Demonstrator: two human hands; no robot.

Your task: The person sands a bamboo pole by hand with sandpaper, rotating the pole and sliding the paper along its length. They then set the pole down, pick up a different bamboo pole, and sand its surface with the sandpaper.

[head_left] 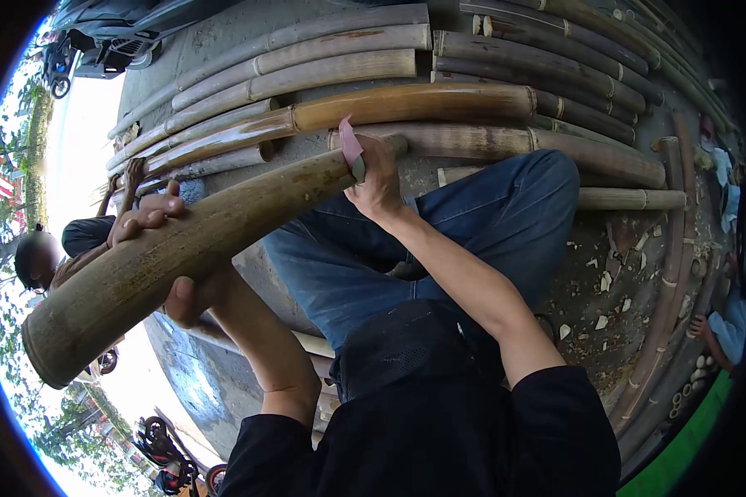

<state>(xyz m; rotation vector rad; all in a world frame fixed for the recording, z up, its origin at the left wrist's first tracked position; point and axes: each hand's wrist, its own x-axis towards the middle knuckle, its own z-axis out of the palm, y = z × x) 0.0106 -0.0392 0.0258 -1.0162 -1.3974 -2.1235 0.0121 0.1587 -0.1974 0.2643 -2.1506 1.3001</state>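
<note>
Inspecting the bamboo (203, 232), we find it held aslant before the crossed legs (497, 199), one end out to the left. The left hand (197, 300) has its grip round it; the right hand (375, 184) closes over the other end, a pink sheet (351, 142) pinned there. We advise a firm left grip, the sheet flat, and even pressure.

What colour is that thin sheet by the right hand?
The thin sheet by the right hand is pink; it shows best in the head view.
</note>
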